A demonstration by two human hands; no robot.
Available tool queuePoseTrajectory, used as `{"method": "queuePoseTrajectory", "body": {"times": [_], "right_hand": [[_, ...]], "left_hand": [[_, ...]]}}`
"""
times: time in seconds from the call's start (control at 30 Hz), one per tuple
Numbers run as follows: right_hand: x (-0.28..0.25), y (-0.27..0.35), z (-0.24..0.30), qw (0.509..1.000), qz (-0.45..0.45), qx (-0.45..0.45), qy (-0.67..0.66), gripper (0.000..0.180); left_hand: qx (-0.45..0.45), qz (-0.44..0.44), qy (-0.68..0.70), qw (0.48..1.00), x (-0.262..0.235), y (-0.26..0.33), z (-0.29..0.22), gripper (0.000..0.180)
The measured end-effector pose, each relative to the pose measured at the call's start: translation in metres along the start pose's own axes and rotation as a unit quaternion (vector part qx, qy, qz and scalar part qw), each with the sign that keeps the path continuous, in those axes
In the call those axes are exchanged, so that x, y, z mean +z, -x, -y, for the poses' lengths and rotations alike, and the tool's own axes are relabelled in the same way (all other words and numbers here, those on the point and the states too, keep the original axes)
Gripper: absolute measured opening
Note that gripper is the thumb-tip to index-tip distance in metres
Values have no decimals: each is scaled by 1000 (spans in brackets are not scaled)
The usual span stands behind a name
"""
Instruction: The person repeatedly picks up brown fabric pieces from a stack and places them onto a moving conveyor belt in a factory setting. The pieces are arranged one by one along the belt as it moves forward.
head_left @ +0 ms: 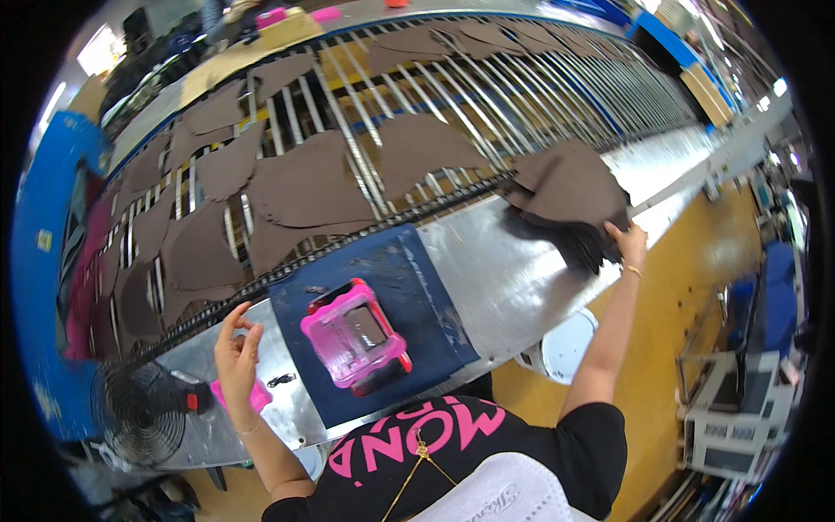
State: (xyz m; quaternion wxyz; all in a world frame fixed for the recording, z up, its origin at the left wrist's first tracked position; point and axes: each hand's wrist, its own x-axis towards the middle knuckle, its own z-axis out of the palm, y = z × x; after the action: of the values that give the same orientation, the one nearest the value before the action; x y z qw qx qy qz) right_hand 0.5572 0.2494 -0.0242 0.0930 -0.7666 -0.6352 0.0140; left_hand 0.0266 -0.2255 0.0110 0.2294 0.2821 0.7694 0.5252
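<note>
My right hand, at the end of the outstretched right arm, grips the near edge of a stack of dark brown cut pieces. These look like flat sheets of leather or cloth, and their layered edges fan out and hang down beside the fingers. My left hand is raised near the conveyor's edge with its fingers half bent and apart, nothing visible in it. Between the hands, a pink and red box-like object with an open middle rests on a dark blue mat.
Beyond the metal table runs a slatted conveyor bearing several brown pieces. A black wire fan stands at the left, near a pink item. A white round bucket is below the table at the right.
</note>
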Motion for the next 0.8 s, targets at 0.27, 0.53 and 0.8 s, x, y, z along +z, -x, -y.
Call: {"method": "queuePoseTrajectory", "body": {"times": [0.27,0.53,0.8], "right_hand": [[-103,83,93,992,-82,-97,26,29],[-140,176,191,835,37,-243,-493,30],[-76,286,272,636,274,-432,-579,17]], "left_hand": [[45,-8,-32,998,4,1,-30,35],[145,57,81,984,44,-27,-59,48],[55,16,237,970,-12,-9,-50,17]]}}
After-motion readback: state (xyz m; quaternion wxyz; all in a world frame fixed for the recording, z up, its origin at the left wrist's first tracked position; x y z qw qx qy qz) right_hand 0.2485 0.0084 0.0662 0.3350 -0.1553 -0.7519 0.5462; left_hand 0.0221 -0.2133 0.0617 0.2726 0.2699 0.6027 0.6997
